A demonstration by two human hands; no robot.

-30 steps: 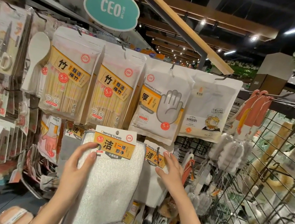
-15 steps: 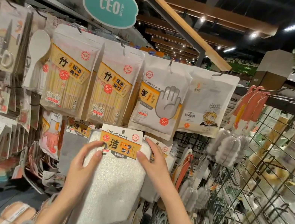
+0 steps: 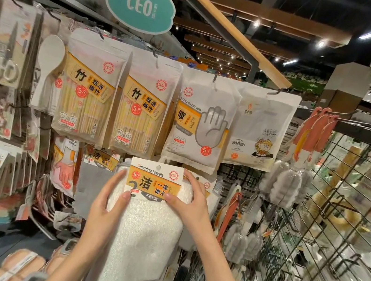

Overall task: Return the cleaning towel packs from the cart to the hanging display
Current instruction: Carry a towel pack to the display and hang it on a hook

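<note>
A white cleaning towel pack (image 3: 142, 237) with an orange and white header card is held up in front of the hanging display, just under the disposable gloves pack (image 3: 201, 123). My left hand (image 3: 109, 203) holds its left edge, thumb on the card's lower left corner. My right hand (image 3: 189, 203) grips the card's right end, thumb in front and fingers behind. Behind it hang more towel packs (image 3: 209, 194), mostly hidden. The hook and the cart are not visible.
Two bamboo stick packs (image 3: 88, 96) hang in the upper row, a grey cloth pack (image 3: 93, 181) at lower left. Bottle brushes (image 3: 291, 179) and a black wire grid rack (image 3: 337, 229) stand to the right. A teal CEO sign (image 3: 140, 4) hangs overhead.
My right hand left the hanging packs and took the card's right end. The pack moved up and right, closer to the display's lower row.
</note>
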